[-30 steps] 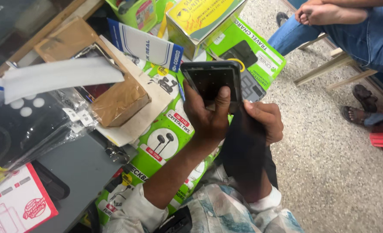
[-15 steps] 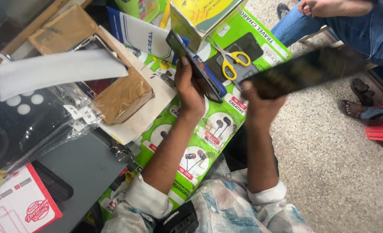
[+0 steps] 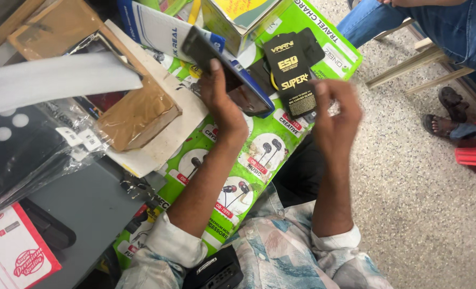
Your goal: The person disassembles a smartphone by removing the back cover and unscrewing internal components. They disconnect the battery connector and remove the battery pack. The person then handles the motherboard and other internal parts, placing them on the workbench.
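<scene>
The left hand [image 3: 223,104] grips a dark phone [image 3: 224,69] tilted on edge above the green printed sheet [image 3: 259,160]. To its right, the right hand [image 3: 337,107] is closed, pinching the near end of a black packet [image 3: 291,67]. Farther off stands 1 green-and-yellow box [image 3: 238,18].

Beside me lie a brown parcel [image 3: 136,115], a green earphone poster [image 3: 259,160], and a red-and-white box [image 3: 13,257].
</scene>
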